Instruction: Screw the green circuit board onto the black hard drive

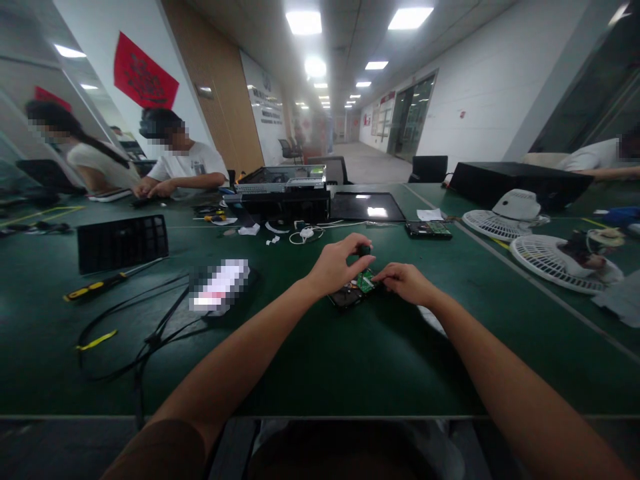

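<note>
A dark hard drive with a green circuit board at its right end lies on the green table in front of me. My left hand is curled above the board, its thumb and fingers round a small black object, perhaps the top of a tool. From the right, my right hand reaches in with fingers pinched at the board's right edge. Whatever lies between those fingertips is too small to make out. Something white shows partly behind my right forearm.
On the left are a lit phone, black cables, a screwdriver and a dark panel. An opened metal case, a flat screen and another drive stand beyond. White fan grilles lie right. Other people sit around.
</note>
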